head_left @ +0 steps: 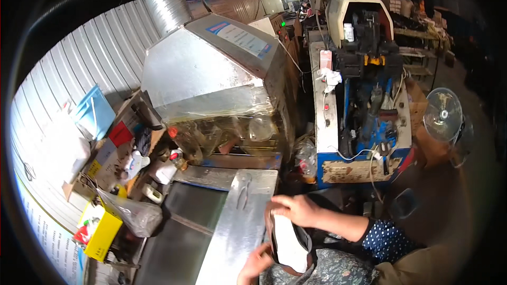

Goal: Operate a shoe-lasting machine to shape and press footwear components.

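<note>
Close to my body, over my patterned lap, is a dark brown shoe upper (pixel 307 242) with a white sole-shaped piece (pixel 289 241) filling its opening. My right hand (pixel 299 210) comes in from the right in a dotted sleeve, its thumb and fingers closed on the far end of the upper. At the near left side, my left hand (pixel 256 262) has its bent fingers against the upper's edge; part of their grip is hidden. Pliers (pixel 243 192) lie on the metal plate (pixel 227 232) just left of the upper.
A metal hood (pixel 206 74) with a duct stands over a dark conveyor belt (pixel 182 221). Ahead right is a blue and white machine (pixel 364 163), with a fan (pixel 443 114) beside it. A yellow box (pixel 97 232) and plastic bag (pixel 134 214) crowd the left side.
</note>
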A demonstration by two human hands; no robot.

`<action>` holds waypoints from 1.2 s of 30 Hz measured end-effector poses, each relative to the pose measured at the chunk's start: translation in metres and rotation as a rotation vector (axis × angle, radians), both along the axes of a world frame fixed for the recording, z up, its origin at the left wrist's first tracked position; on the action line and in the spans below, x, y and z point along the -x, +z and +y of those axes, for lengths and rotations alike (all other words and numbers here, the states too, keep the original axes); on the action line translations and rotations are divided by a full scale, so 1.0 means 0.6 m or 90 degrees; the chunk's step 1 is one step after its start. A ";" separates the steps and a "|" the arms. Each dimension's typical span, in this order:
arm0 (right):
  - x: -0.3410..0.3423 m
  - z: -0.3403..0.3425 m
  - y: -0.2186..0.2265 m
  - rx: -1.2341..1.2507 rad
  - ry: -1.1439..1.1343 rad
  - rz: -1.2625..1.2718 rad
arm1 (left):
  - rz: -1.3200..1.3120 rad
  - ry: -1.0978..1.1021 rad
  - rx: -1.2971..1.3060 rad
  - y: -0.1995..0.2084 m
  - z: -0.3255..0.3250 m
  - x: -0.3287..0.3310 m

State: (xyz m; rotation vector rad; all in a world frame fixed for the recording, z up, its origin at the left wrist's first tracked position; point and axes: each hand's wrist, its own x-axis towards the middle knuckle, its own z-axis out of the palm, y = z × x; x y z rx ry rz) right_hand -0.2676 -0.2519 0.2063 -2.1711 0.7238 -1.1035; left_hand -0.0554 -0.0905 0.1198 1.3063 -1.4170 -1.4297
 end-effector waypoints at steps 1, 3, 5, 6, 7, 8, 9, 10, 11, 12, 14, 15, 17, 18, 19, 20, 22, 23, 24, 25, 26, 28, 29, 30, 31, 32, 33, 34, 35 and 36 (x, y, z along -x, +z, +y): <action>0.016 0.011 -0.008 -0.036 0.004 0.098 | 0.202 0.146 -0.088 0.001 -0.037 0.015; 0.034 0.023 -0.018 -0.063 0.050 0.188 | 0.388 0.340 -0.057 0.006 -0.118 0.059; 0.046 0.019 -0.014 -0.010 0.071 0.084 | 0.514 0.194 -0.145 0.027 -0.163 0.081; 0.051 0.014 -0.007 -0.027 0.086 0.115 | 0.462 0.211 -0.149 0.036 -0.176 0.098; 0.057 0.008 0.002 -0.050 0.108 0.158 | 0.408 0.234 -0.159 0.044 -0.182 0.111; 0.063 0.004 0.012 -0.054 0.115 0.178 | 0.372 0.243 -0.154 0.051 -0.182 0.121; 0.067 0.001 0.023 -0.081 0.134 0.174 | 0.356 0.280 -0.168 0.055 -0.179 0.129; 0.071 -0.003 0.032 -0.114 0.152 0.210 | 0.363 0.302 -0.159 0.058 -0.178 0.132; 0.073 -0.005 0.040 -0.141 0.158 0.250 | 0.372 0.327 -0.151 0.057 -0.175 0.136; 0.071 -0.011 0.044 -0.153 0.173 0.241 | 0.433 0.272 -0.168 0.055 -0.177 0.133; 0.063 -0.030 0.043 -0.168 0.213 0.216 | 0.437 0.302 -0.181 0.043 -0.180 0.130; 0.056 -0.042 0.035 -0.186 0.225 0.232 | 0.431 0.332 -0.206 0.036 -0.184 0.127; 0.040 -0.062 0.007 -0.214 0.285 0.229 | 0.394 0.358 -0.156 0.021 -0.185 0.120; 0.035 -0.063 -0.014 -0.177 0.273 0.186 | 0.388 0.377 -0.146 0.015 -0.180 0.115; 0.027 -0.062 -0.038 -0.146 0.220 0.187 | 0.382 0.397 -0.140 0.008 -0.178 0.112; 0.024 -0.046 -0.066 -0.218 0.149 0.197 | 0.400 0.371 -0.109 0.004 -0.170 0.106; 0.023 0.014 -0.126 -0.244 0.039 0.060 | 0.234 0.361 0.083 -0.005 -0.160 0.097; 0.024 0.057 -0.155 -0.271 -0.019 0.001 | 0.167 0.371 0.161 -0.008 -0.158 0.091; 0.031 0.087 -0.179 -0.368 -0.044 0.101 | 0.068 0.336 0.153 -0.010 -0.160 0.083; 0.046 0.100 -0.197 -0.487 -0.081 0.230 | -0.042 0.322 0.086 -0.013 -0.162 0.076; 0.059 0.111 -0.211 -0.499 -0.096 0.121 | -0.015 0.290 0.085 -0.017 -0.165 0.070; 0.090 0.088 -0.224 -0.446 -0.032 0.182 | 0.062 0.285 0.024 -0.022 -0.169 0.063; 0.102 0.068 -0.224 -0.416 0.022 0.160 | 0.139 0.279 0.073 -0.024 -0.168 0.062; 0.110 0.050 -0.223 -0.506 0.057 0.112 | 0.168 0.308 0.018 -0.026 -0.165 0.064; 0.114 0.038 -0.223 -0.547 0.131 -0.009 | 0.217 0.322 0.048 -0.029 -0.160 0.067; 0.113 0.029 -0.225 -0.722 0.076 -0.017 | 0.261 0.338 -0.015 -0.032 -0.148 0.073; 0.108 0.031 -0.229 -0.856 -0.015 -0.077 | 0.256 0.339 -0.021 -0.036 -0.139 0.078; 0.100 0.034 -0.236 -0.983 -0.001 -0.096 | 0.245 0.351 -0.036 -0.040 -0.129 0.085; 0.089 0.049 -0.245 -0.901 -0.050 0.129 | 0.214 0.366 -0.091 -0.045 -0.122 0.087; 0.081 0.062 -0.253 -0.748 -0.019 0.126 | 0.142 0.363 0.037 -0.050 -0.121 0.090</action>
